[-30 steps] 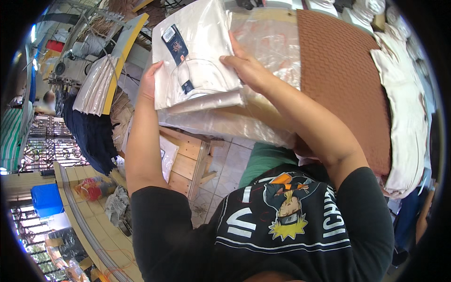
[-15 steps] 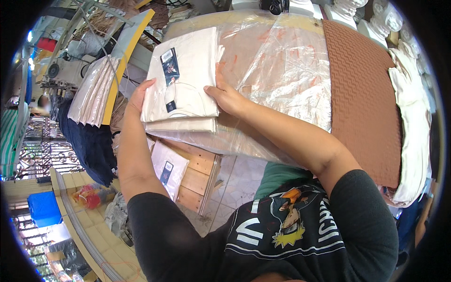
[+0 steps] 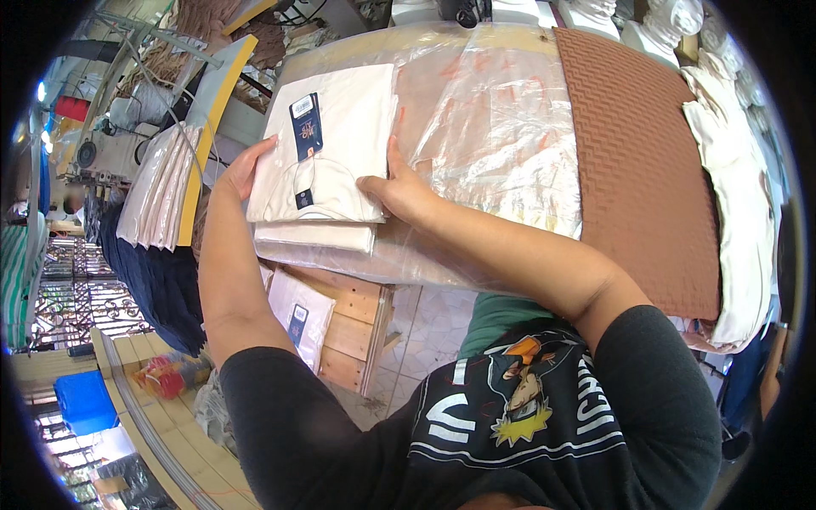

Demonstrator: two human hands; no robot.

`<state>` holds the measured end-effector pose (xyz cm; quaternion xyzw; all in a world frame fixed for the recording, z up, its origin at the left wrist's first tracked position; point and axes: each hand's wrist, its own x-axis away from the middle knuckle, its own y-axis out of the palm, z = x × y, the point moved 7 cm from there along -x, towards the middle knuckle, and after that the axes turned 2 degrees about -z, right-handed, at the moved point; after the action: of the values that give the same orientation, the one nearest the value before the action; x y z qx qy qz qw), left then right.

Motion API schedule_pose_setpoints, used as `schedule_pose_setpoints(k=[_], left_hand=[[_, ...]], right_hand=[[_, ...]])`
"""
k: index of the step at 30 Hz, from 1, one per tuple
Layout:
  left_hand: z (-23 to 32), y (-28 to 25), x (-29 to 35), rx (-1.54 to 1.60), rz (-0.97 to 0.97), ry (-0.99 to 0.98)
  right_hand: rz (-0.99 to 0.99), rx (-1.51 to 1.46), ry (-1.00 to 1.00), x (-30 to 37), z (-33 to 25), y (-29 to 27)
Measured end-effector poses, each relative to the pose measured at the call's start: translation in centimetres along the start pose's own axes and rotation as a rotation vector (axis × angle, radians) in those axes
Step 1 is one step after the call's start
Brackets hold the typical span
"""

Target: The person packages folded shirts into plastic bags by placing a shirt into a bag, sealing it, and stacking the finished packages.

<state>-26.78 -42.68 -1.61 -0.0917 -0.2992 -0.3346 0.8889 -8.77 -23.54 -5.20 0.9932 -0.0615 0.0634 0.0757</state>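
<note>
A folded cream garment (image 3: 353,136) lies between my two hands, its round neckline toward me. It carries a dark blue hang tag (image 3: 308,127) and a small dark neck label (image 3: 304,198). My left hand (image 3: 245,167) grips its left edge, fingers partly hidden. At the right edge my right hand (image 3: 404,191) has its thumb on top and the other fingers along the side. Under it, another folded cream piece (image 3: 314,236) sticks out on the near side. Both rest over a table wrapped in clear plastic (image 3: 501,144).
Brown textured cloth (image 3: 646,170) covers the table's right part, beside draped white cloth (image 3: 735,195). Bagged folded garments (image 3: 161,183) lean on a yellow-edged board (image 3: 214,119) at the left. Below stands a wooden crate (image 3: 350,319) with a bagged garment (image 3: 299,319) on it.
The cream garment has come slightly toward me and lies flatter. Its hang tag now shows more of its face. Both hands keep to its sides, and the whole view has shifted a little.
</note>
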Motion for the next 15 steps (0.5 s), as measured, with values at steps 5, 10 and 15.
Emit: schedule_pose_setpoints(k=[5,10,15], left_hand=[[0.4,0.2,-0.6,0.030,0.066,-0.002],[-0.5,-1.3,-0.9,-0.090,0.170,-0.054],[-0.9,-1.4,-0.9,-0.078,0.161,-0.111]], right_hand=[[0.054,0.134,-0.016,0.2,0.3,-0.5],[0.040,0.263,-0.020,0.8,-0.2,-0.3],[-0.029,0.309,-0.136,2.0,-1.6,0.5]])
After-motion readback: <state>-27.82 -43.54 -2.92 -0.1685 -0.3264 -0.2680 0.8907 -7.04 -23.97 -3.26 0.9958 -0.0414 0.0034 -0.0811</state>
